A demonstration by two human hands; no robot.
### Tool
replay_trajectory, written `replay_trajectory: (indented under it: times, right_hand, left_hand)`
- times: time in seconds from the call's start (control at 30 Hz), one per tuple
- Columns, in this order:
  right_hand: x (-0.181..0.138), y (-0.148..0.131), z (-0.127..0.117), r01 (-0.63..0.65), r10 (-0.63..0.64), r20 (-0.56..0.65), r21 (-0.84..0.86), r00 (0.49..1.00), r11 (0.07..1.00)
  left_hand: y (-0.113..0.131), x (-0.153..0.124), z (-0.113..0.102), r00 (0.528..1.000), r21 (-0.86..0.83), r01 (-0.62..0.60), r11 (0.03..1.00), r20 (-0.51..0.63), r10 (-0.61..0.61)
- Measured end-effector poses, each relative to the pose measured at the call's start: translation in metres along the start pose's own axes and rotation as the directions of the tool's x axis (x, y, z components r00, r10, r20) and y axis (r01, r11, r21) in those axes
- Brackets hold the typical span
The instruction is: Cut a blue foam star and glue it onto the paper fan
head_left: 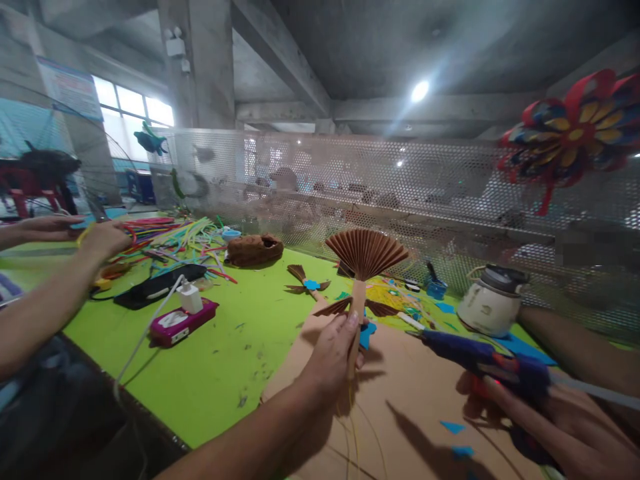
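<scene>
My left hand (pixel 333 353) is closed around the stem of a brown pleated paper fan (pixel 367 253), held upright above a brown cardboard sheet (pixel 300 373). Smaller pleated wings stick out on both sides of the stem, and a blue paper cutout (pixel 368 335) shows behind it. Thin yellowish strands hang down below the hand. My right hand (pixel 545 413) grips a dark blue glue gun (pixel 480 353) with a red light on it. The gun's nozzle points left toward the fan's right wing, apart from it as far as I can see.
A second pleated piece with a blue cutout (pixel 311 285) lies beyond my left hand. A white lidded pot (pixel 490 303) stands right; a purple power strip (pixel 183 323) with a cable sits left. Another person's hands (pixel 103 240) work by colourful strips (pixel 185 240). A perforated screen (pixel 310 173) borders the table.
</scene>
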State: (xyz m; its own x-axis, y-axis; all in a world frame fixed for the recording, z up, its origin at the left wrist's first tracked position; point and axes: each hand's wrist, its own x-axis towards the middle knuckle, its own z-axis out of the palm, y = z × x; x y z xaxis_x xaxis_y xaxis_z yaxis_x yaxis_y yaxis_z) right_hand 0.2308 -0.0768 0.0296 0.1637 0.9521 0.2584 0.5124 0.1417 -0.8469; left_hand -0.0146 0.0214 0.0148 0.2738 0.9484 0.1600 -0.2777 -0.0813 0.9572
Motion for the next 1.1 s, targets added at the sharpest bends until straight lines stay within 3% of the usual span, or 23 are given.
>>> replay_trajectory:
  times: [0.17,0.33,0.5,0.67,0.9,1.1]
  right_hand:
    - [-0.004,-0.015,0.024,-0.135,0.101,0.189,0.178,0.977,0.975]
    - [-0.007,-0.027,0.045,-0.17,0.137,0.118,0.342,0.983,0.924]
    - [-0.008,-0.032,0.048,-0.267,0.241,0.115,0.467,0.964,0.843]
    - [-0.005,-0.025,0.047,-0.242,0.216,0.111,0.437,0.97,0.866]
    - [-0.006,-0.021,0.048,-0.168,0.173,0.017,0.339,0.985,0.926]
    - [-0.006,-0.018,0.046,-0.191,0.175,0.078,0.319,0.982,0.929]
  left_hand:
    - [0.005,-0.01,0.007,0.999,0.018,0.041,0.999,0.035,-0.042]
    - [0.009,-0.017,0.012,0.987,0.075,0.088,0.993,0.126,-0.097]
    - [0.007,-0.021,0.014,0.982,0.088,0.095,0.992,0.158,-0.108]
    - [0.009,-0.023,0.015,0.977,0.145,0.124,0.982,0.158,-0.147]
    - [0.011,-0.023,0.015,0.97,0.138,0.164,0.977,0.158,-0.185]
    - [0.01,-0.023,0.015,0.973,0.089,0.163,0.983,0.151,-0.175]
